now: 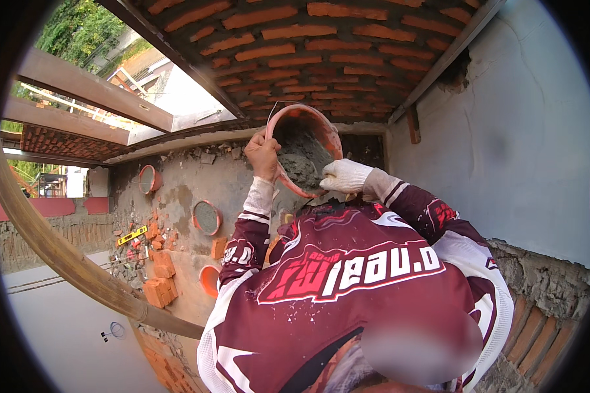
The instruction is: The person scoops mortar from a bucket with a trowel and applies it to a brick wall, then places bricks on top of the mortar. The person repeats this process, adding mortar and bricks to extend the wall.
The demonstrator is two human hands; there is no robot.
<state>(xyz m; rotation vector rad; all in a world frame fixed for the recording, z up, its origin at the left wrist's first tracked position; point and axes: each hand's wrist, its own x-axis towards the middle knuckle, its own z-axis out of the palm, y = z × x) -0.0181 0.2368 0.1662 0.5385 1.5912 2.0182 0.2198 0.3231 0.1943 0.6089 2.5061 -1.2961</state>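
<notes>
An orange bucket (338, 139) is tipped up in front of my chest, its open mouth facing me. Wet grey mortar (300, 169) lies along its lower side. My left hand (263, 156), bare, grips the bucket's left rim with the fingers wrapped over it. At the lower right of the mouth is my right hand (346, 175), in a white knitted glove. Its fingers are curled closed beside the mortar. What they hold, if anything, is hidden by the glove. A thin wire handle (273, 110) shows at the bucket's upper left.
A brick wall (321, 62) with mortar joints rises ahead. At the left, two buckets (207, 218) stand on the floor near a yellow spirit level (132, 236), an orange container (210, 280) and stacked bricks (158, 291). A curved pole (65, 255) crosses the left side. A plastered wall (531, 124) stands right.
</notes>
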